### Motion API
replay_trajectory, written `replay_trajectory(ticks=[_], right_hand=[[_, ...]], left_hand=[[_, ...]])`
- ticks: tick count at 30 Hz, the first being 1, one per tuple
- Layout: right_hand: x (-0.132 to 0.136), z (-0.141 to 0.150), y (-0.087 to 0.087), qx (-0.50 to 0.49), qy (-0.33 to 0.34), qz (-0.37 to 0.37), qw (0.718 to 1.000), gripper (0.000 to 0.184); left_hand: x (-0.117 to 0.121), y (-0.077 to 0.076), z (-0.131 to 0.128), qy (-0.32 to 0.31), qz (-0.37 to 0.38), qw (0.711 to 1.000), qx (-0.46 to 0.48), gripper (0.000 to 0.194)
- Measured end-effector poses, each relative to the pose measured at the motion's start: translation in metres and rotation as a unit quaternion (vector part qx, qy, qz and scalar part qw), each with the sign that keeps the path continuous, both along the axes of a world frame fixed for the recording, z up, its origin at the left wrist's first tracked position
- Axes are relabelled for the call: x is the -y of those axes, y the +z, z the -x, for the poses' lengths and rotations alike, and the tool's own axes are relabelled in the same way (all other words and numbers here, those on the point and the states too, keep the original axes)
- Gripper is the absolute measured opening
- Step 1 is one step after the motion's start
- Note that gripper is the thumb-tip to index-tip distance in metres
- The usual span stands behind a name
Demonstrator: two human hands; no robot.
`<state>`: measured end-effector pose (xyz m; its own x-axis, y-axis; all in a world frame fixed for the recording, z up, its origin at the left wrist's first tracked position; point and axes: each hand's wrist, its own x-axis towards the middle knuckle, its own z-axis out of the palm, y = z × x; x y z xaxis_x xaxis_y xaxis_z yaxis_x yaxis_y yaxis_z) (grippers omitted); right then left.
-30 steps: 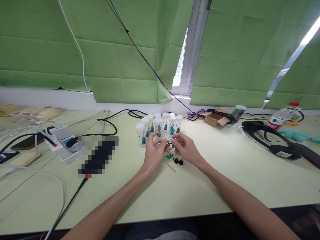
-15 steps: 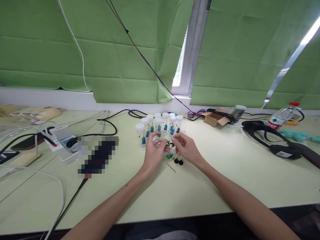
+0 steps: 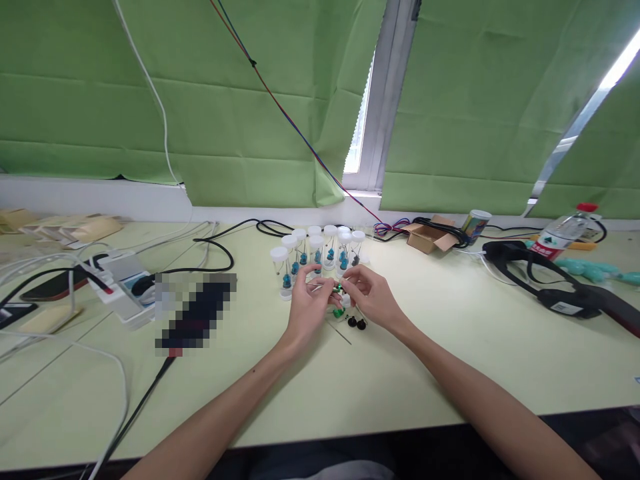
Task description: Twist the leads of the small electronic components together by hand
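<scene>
Between my hands is a small green part [image 3: 340, 287], too small to name more exactly. My left hand [image 3: 311, 298] is closed in a pinch on it, thumb and forefinger together. My right hand [image 3: 371, 293] pinches at its right side, fingertips nearly meeting the left ones. Below them on the table lie another green piece [image 3: 339, 313], two black round parts [image 3: 357, 323] and a thin metal rod [image 3: 342, 332]. Just behind my hands stand several clear tubes with white caps [image 3: 280, 254], holding blue parts on thin rods.
At left are a white power strip [image 3: 120, 283], tangled cables and a pixelated dark device [image 3: 197, 313]. A cardboard box [image 3: 429, 238], a printed can [image 3: 476, 227], a black headset [image 3: 550, 293] and a red-capped bottle [image 3: 564, 233] stand at right. Green blinds [image 3: 225, 100] hang behind.
My right fingertips have shifted slightly left, closer to the left hand, and the dark section of the held part is now covered. My left hand stays about where it was.
</scene>
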<state>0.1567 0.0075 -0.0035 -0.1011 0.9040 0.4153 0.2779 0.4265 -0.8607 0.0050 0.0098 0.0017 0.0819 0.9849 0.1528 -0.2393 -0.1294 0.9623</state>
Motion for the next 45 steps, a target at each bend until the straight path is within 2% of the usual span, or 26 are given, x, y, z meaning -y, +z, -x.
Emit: replay_trajectory(ticks=[18,28,39,45], right_hand=[[0.0007,0.0019,0.0026,-0.01,0.004,0.012,1.0,0.029],[0.0013,0.0014,0.0003,0.003,0.028,0.008,1.0,0.029],[0.001,-0.0007,0.0004,0.041,0.01,0.02,0.999,0.03],[0.0019,-0.0019,0.001,0.041,0.023,0.011,0.999,0.027]], left_hand=[[-0.0004,-0.0015,0.0006,-0.008,-0.005,1.0,-0.01,0.043],[0.0012,0.0026,0.0009,-0.002,-0.004,1.0,-0.006,0.042],[0.0002,-0.0001,0.0011,0.0,-0.009,1.0,-0.005,0.04],[0.0001,-0.0005,0.0011,0.001,-0.009,1.0,-0.007,0.041]])
